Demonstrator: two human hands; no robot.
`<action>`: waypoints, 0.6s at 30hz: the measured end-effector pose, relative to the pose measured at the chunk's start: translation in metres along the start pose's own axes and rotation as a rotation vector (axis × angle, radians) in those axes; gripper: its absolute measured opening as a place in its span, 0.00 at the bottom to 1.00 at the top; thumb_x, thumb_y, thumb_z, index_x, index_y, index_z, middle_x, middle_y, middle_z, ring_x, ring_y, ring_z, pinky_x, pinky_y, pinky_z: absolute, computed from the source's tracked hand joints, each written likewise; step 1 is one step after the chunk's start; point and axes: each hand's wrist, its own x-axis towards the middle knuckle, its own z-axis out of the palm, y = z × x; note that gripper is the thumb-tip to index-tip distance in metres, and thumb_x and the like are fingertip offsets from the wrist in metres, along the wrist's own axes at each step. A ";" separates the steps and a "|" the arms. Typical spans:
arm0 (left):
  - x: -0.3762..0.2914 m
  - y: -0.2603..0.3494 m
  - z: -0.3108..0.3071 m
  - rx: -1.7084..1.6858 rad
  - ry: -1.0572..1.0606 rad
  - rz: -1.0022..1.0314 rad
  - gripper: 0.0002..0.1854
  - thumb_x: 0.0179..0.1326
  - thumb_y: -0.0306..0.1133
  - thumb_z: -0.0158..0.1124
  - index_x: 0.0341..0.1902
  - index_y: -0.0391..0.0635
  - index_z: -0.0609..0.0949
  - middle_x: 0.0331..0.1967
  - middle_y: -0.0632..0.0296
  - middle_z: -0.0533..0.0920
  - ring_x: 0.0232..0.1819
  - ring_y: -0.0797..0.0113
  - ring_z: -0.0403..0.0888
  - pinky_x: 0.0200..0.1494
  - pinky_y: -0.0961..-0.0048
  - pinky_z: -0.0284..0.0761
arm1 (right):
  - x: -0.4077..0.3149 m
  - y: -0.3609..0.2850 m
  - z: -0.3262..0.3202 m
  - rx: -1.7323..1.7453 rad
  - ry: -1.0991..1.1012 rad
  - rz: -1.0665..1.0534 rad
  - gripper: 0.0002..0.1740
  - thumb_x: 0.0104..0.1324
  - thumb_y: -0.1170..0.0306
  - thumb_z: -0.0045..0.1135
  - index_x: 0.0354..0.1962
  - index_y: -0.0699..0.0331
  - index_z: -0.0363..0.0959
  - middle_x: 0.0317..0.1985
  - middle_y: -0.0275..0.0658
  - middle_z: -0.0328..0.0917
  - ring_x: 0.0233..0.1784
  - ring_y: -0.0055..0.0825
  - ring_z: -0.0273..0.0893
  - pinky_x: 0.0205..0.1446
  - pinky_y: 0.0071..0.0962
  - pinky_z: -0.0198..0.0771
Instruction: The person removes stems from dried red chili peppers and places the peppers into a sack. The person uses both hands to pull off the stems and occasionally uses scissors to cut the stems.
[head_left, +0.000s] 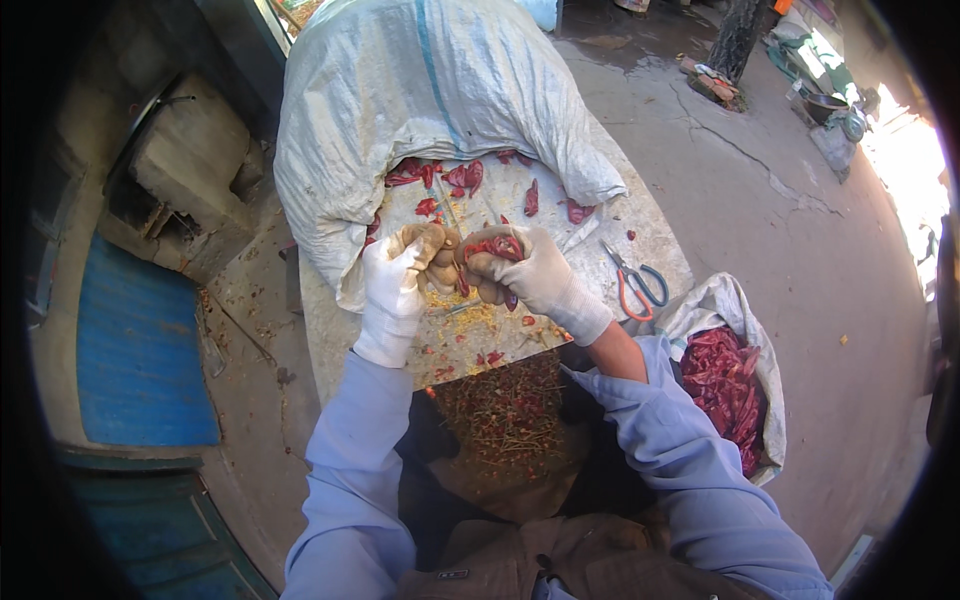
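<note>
Both hands wear white knit gloves with brown-stained palms and fingers and meet over a pale board (652, 225). My right hand (525, 270) is closed on a dried red chili pepper (504, 247). Beside it, my left hand (416, 262) has its fingers curled and pinched; what lies between them cannot be made out. Scissors with one red and one dark handle (637, 285) lie on the board to the right. A large white woven sack (450, 90) covers the board's far part, with red chili pieces (465, 176) at its mouth. Yellow seeds (469, 322) are scattered below the hands.
An open white sack (772, 397) of red dried chilies (724, 390) stands at the board's right. Stems and chili bits (510, 420) are heaped below the near edge. A blue panel (142, 345) is at left; a tree trunk (739, 41) rises at upper right.
</note>
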 end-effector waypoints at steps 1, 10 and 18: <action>0.005 -0.002 -0.006 0.143 0.028 -0.034 0.14 0.70 0.33 0.62 0.40 0.30 0.83 0.27 0.55 0.82 0.21 0.71 0.76 0.23 0.75 0.70 | 0.002 0.001 -0.001 0.049 0.039 -0.007 0.12 0.72 0.68 0.62 0.48 0.67 0.78 0.27 0.33 0.81 0.22 0.15 0.75 0.24 0.19 0.71; 0.033 -0.067 -0.035 1.635 -0.133 -0.189 0.25 0.58 0.58 0.70 0.43 0.47 0.89 0.40 0.50 0.88 0.47 0.49 0.87 0.51 0.57 0.81 | 0.008 0.008 -0.016 0.277 0.252 -0.086 0.11 0.68 0.69 0.64 0.43 0.68 0.79 0.27 0.34 0.81 0.24 0.19 0.76 0.28 0.19 0.69; 0.041 -0.110 -0.039 1.751 -0.082 -0.230 0.21 0.55 0.52 0.71 0.41 0.47 0.88 0.41 0.51 0.89 0.47 0.49 0.86 0.51 0.56 0.81 | 0.010 0.014 -0.023 0.251 0.249 -0.072 0.12 0.65 0.72 0.68 0.43 0.68 0.78 0.25 0.33 0.79 0.22 0.17 0.75 0.23 0.20 0.69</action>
